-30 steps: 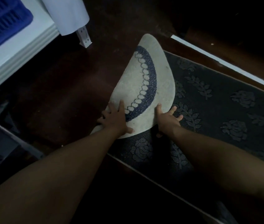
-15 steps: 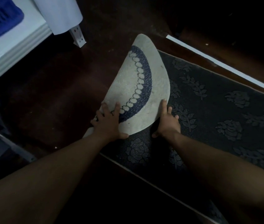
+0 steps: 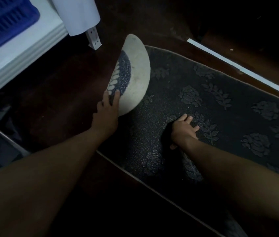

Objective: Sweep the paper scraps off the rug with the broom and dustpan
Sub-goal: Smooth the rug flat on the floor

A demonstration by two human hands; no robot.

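A dark rug (image 3: 220, 106) with a raised flower pattern lies across the dark floor. At its left end a pale half-round mat (image 3: 138, 71) with a blue patterned band stands tilted up on its edge. My left hand (image 3: 107, 112) grips the mat's near edge, fingers lying on the blue band. Palm down on the dark rug rests my right hand (image 3: 184, 130), fingers spread, holding nothing. One tiny pale speck (image 3: 188, 106) lies on the rug beyond that hand. No broom or dustpan is in view.
White furniture (image 3: 32, 48) carrying a blue basket (image 3: 3, 23) stands at the upper left, with a white hanging sheet (image 3: 79, 14) and a white bracket (image 3: 93, 38) beside it. A white strip (image 3: 238, 67) runs along the rug's far side. A dark metal frame (image 3: 7, 139) sits at left.
The pale mat has risen from lying folded on the rug to standing on edge, tipped leftward. My right hand has left the mat and now lies on the dark rug.
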